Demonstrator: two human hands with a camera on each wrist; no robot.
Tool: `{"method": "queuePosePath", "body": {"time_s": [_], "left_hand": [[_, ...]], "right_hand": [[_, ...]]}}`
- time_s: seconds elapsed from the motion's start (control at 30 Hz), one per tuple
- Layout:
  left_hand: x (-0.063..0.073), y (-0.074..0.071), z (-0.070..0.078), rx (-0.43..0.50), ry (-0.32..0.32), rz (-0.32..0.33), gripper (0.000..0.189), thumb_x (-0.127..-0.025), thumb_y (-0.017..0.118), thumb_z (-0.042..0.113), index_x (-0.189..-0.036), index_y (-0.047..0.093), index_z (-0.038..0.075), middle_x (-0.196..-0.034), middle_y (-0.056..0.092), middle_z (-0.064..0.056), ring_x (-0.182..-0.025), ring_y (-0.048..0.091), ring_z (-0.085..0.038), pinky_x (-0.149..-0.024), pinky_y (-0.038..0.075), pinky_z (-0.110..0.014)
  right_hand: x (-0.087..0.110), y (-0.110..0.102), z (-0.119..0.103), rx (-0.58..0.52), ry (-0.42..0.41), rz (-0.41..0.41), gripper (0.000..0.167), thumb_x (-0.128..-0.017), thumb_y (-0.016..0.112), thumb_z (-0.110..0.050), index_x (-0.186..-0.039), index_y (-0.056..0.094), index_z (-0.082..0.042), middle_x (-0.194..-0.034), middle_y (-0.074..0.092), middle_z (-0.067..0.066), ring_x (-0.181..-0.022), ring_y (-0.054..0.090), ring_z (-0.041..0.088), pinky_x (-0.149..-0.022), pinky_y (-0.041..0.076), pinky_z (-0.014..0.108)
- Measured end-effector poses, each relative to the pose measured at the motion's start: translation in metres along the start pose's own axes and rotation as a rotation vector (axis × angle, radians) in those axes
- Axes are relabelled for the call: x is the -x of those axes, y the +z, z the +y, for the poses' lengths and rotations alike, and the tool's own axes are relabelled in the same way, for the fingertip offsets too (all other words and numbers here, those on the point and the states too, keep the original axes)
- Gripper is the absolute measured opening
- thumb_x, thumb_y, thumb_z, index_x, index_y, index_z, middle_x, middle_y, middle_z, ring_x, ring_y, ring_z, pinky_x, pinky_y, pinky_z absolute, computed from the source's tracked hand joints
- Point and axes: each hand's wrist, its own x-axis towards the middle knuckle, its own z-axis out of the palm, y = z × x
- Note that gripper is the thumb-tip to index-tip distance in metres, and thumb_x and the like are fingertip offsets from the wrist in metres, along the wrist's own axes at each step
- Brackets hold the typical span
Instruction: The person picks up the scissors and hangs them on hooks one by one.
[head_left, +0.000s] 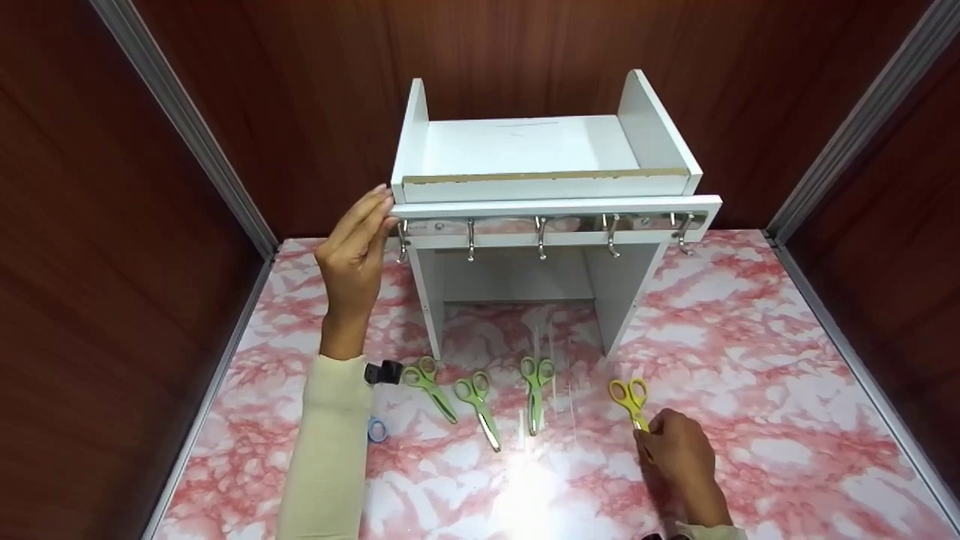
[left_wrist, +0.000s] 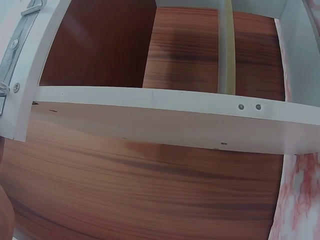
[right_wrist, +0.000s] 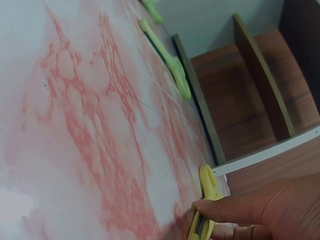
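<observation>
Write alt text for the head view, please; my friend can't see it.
A person's right hand pinches yellow scissors while the left hand touches a white shelf with metal hooks. Three green scissors lie in front, on a red-and-white table.

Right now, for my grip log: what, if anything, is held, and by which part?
The yellow scissors, by the blades, in the right hand. The left hand touches the hook board; any grip is unclear.

there are four pairs of scissors: three green pairs [head_left: 431, 384] [head_left: 478, 403] [head_left: 534, 388] and one yellow pair [head_left: 633, 403]. one blue loop [head_left: 384, 427] shows. one white shelf unit [head_left: 660, 135] carries one metal rail [head_left: 577, 224] and five hooks [head_left: 541, 240]. hands number two, the left hand [head_left: 354, 251] and the right hand [head_left: 681, 448], with two sleeves [head_left: 334, 442] [head_left: 711, 532].
</observation>
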Motion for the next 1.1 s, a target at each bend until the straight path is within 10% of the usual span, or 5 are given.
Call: {"method": "queuePosePath", "body": {"time_s": [1.1], "left_hand": [[0.0002,-0.0018,-0.0003,-0.004,-0.004,-0.004,0.027,-0.081,0.077,-0.010,-0.107,0.078,-0.003,-0.114,0.074,-0.014,-0.109,0.071,-0.030,-0.094,0.058,-0.035]], "right_hand": [[0.0074,0.0045,0.0053,-0.036,-0.053,0.130,0.018,-0.084,0.076,-0.008,-0.097,0.064,-0.004,-0.080,0.063,0.002,-0.067,0.055,0.019,-0.054,0.040,0.033]]}}
